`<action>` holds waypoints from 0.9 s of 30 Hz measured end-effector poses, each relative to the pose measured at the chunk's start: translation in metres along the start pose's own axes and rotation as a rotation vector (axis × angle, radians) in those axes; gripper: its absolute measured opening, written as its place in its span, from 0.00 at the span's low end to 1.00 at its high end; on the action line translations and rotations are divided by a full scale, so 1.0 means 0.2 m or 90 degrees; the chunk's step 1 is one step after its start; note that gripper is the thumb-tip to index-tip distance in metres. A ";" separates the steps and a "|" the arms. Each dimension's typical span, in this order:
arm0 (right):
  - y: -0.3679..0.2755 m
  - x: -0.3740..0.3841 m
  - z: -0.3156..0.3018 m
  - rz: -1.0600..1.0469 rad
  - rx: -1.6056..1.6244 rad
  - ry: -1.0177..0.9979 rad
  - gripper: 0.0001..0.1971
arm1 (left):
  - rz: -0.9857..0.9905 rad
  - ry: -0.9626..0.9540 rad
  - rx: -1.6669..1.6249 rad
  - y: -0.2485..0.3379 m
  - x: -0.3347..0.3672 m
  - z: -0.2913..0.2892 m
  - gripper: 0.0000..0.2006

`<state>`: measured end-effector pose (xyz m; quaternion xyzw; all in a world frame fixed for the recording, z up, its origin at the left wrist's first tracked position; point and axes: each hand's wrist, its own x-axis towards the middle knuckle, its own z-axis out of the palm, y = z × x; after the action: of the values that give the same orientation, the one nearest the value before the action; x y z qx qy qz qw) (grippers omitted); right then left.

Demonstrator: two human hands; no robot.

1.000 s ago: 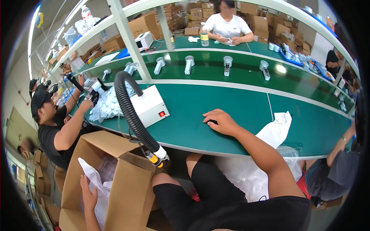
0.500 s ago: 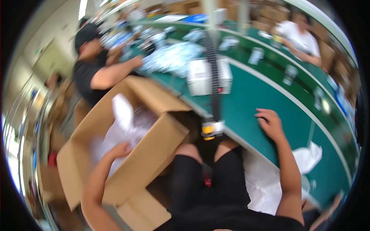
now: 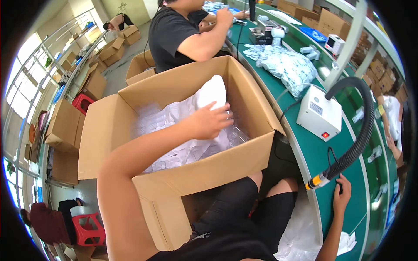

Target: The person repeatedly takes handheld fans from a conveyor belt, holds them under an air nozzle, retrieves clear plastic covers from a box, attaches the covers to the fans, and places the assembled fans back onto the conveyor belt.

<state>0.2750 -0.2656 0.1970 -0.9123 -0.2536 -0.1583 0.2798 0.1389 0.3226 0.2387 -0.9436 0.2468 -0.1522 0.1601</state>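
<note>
Loosely opened, the right hand (image 3: 342, 195) rests on the table (image 3: 315, 150); the left hand (image 3: 212, 122) is against a white sheet (image 3: 212, 92) inside the carton (image 3: 217, 168), its grip unclear.

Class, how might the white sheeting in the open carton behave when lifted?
Probably floppy: the white sheeting bends and creases near the left hand. Likely light for its size, as it looks thin.

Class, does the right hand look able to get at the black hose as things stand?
Probably yes: the right hand lies on the green tabletop, near the yellow tip of the hose; nothing visible blocks it, though depth is uncertain.
</note>
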 end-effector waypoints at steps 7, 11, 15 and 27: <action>0.23 -0.07 0.01 0.039 -0.062 -0.037 0.17 | -0.311 -0.574 -0.110 -0.21 -0.68 -0.14 0.12; 0.35 -0.08 0.05 0.063 0.045 -0.029 0.08 | -0.420 -0.478 -0.159 -0.25 -0.75 -0.27 0.09; 0.48 -0.09 0.07 0.004 -0.079 -0.013 0.12 | -0.297 -0.069 -0.323 -0.15 -0.30 -0.17 0.07; 0.14 -0.01 0.05 0.045 -0.077 -0.020 0.10 | -0.094 -0.667 -0.438 0.00 -0.26 0.12 0.12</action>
<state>0.2910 -0.2813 0.1766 -0.9383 -0.2153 -0.1489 0.2258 0.1048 0.3539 0.2060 -0.9049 0.1048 0.4074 -0.0642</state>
